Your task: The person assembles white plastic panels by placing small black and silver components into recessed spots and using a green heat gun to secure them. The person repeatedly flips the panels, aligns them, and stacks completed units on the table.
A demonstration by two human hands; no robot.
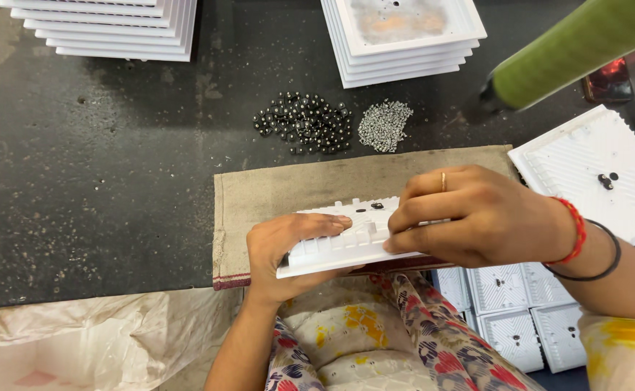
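One white plastic panel [346,242] held between two hands [288,250] [469,217].

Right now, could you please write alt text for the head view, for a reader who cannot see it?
Two bare hands, left hand and right hand, hold a white ribbed plastic panel over a brown cloth on a dark table. Behind lie a pile of small black parts, a pile of silver screws and stacks of white panels.

right wrist: red thread, black bangle [598,261]; finger ring [444,181]; floral clothing [404,340]
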